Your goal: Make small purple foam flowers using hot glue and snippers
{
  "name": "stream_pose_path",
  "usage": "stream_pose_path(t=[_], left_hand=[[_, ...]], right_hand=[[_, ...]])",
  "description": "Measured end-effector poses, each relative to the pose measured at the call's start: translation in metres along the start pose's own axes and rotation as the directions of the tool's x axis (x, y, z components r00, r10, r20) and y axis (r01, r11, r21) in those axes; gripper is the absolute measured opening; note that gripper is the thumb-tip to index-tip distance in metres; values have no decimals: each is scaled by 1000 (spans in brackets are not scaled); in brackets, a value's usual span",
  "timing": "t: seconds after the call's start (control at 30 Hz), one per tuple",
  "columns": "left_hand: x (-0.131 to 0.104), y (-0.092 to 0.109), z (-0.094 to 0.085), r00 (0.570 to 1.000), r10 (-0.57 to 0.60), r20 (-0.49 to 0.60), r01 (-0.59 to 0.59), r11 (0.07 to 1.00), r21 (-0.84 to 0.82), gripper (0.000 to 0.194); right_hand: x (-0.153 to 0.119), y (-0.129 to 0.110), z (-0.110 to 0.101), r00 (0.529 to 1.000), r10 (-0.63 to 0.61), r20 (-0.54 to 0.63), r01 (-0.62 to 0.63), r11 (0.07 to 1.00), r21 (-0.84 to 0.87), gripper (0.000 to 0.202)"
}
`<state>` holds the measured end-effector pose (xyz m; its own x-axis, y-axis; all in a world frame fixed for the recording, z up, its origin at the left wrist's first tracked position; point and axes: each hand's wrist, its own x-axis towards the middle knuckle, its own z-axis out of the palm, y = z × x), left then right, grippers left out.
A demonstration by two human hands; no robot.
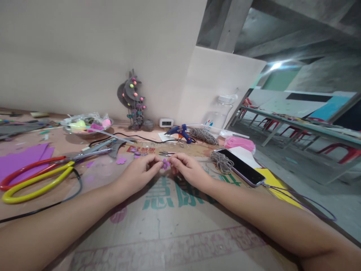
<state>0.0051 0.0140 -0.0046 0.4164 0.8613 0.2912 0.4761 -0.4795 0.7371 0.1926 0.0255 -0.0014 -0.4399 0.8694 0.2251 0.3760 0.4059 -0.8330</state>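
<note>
A small purple foam flower (165, 164) is held up over the middle of the printed cardboard (166, 226). My left hand (142, 171) pinches it from the left between thumb and fingers. From the other side, my right hand (187, 169) has its thumb and fingers closed at the flower's right edge, its fingertips partly hidden. Just behind the hands lies a small metal pointed tool (166, 153). Left of my left hand rests a flat purple flower cutout (121, 161), with more purple pieces (137, 152) nearby.
Scissors with red and yellow handles (42, 180) and purple sheets (25, 160) lie at left. Behind stand a bowl of materials (87, 126), a grey moon ornament (132, 98), a blue glue gun (182, 131) and a bottle (221, 111). Grey yarn (221, 162) and a phone (244, 167) sit at right.
</note>
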Motion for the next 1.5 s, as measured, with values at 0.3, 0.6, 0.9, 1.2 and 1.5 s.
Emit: stream_pose_path(t=[0.3, 0.6, 0.9, 1.2, 1.5], left_hand=[[1, -5, 1, 1000, 16, -11, -16, 1000, -5, 21], [0, -5, 0, 1000, 15, 2, -15, 998, -65, 23], [0, -3, -1, 1000, 1, -3, -1, 999, -44, 23], [1, -3, 0, 1000, 4, 6, -4, 1000, -29, 21], [0, -4, -1, 1000, 3, 10, -3, 999, -36, 22]], right_hand=[[1, -7, 0, 1000, 14, 8, -13, 995, -97, 15], [0, -4, -1, 999, -22, 45, 24, 998, -55, 18], [2, 0, 1, 999, 24, 22, -25, 999, 31, 18], [2, 0, 1, 998, 4, 67, -3, 1000, -17, 18], [2, 2, 1, 999, 29, 31, -29, 999, 28, 21]])
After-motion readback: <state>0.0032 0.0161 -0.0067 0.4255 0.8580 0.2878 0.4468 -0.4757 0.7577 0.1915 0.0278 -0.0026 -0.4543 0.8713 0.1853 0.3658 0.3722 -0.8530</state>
